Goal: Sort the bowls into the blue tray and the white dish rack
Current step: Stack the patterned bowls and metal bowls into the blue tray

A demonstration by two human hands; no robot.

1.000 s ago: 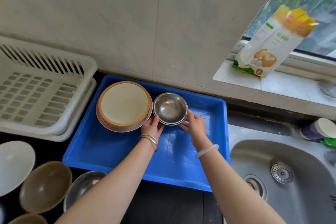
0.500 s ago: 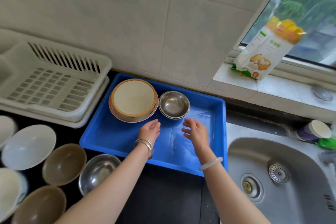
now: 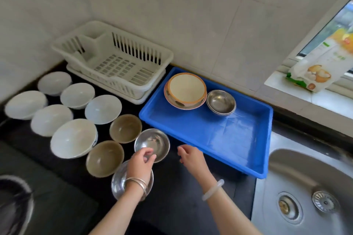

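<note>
Head view: black counter (image 3: 187, 206). White dish rack (image 3: 114, 59) at back wall with nothing in it, blue tray (image 3: 219, 135) just beside its right end, tray's right edge against sink (image 3: 305, 187). In tray's back left corner: cream bowl stack (image 3: 186, 87), with nested steel bowls (image 3: 220, 102) touching or nearly touching it on the right. Left part of counter: six white bowls (image 3: 73, 137), upright. Two brown bowls (image 3: 125, 128) nearer the tray, a loose steel bowl (image 3: 152, 142) just off tray's front left edge, and a second steel bowl (image 3: 119, 181) at front, partly under the left wrist. Left hand (image 3: 140, 160) at near rim of loose steel bowl, fingers curled; actual grip not clear through blur. Right hand (image 3: 191, 157) just right of that bowl, apart from it, fingers loosely bent, holding nothing. Food packet (image 3: 321, 66) on window ledge, far right.
</note>
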